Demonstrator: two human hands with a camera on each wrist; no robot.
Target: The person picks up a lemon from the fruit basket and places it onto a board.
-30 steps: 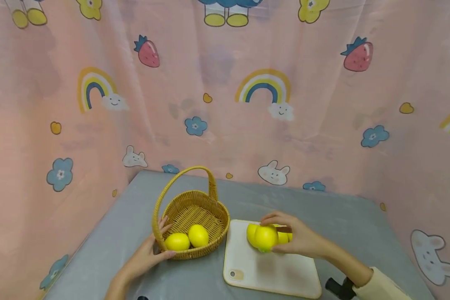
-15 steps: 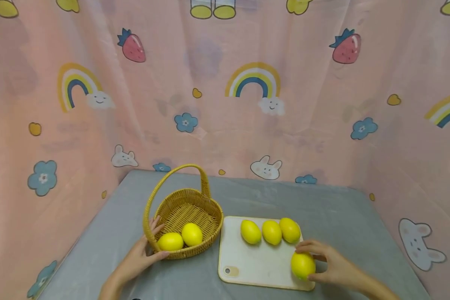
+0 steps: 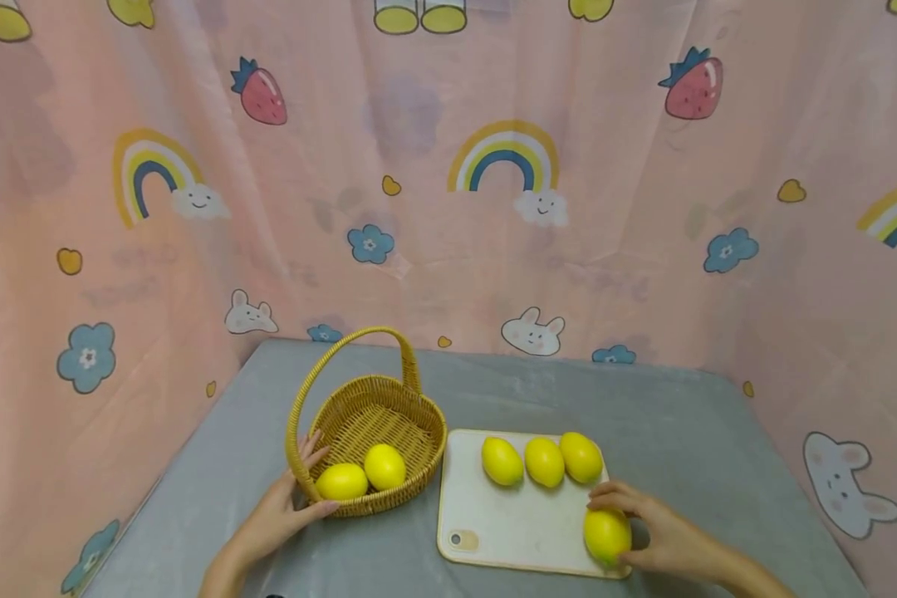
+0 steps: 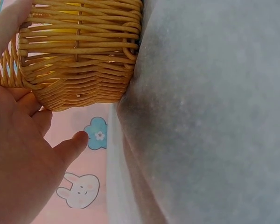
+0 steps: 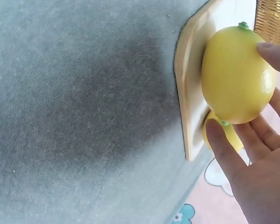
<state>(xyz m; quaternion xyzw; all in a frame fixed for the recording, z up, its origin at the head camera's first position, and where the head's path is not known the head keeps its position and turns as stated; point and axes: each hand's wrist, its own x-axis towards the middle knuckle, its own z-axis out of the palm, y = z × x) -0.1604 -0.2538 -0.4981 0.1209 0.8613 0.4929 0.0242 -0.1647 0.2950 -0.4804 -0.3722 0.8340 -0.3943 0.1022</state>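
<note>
In the head view a wicker basket point(image 3: 374, 415) with a tall arched handle stands left of centre. Two yellow lemons lie inside it, one point(image 3: 342, 482) near the left rim, the other point(image 3: 384, 467) beside it. My left hand point(image 3: 276, 511) grips the basket's left side near the handle's foot, thumb at the front rim. On a white cutting board point(image 3: 519, 523), three lemons point(image 3: 544, 462) sit in a row along the far edge. My right hand point(image 3: 669, 536) holds another lemon point(image 5: 235, 74) between thumb and fingers at the board's near right corner.
A grey cloth point(image 3: 538, 390) covers the table. Behind and at both sides hangs a pink curtain point(image 3: 433, 274) printed with rainbows, strawberries and rabbits. The board lies just right of the basket, with a small gap between them.
My right hand has carried the lemon from over the row to the board's near right corner, uncovering the three lemons. My left hand stays on the basket. The head view has shifted slightly.
</note>
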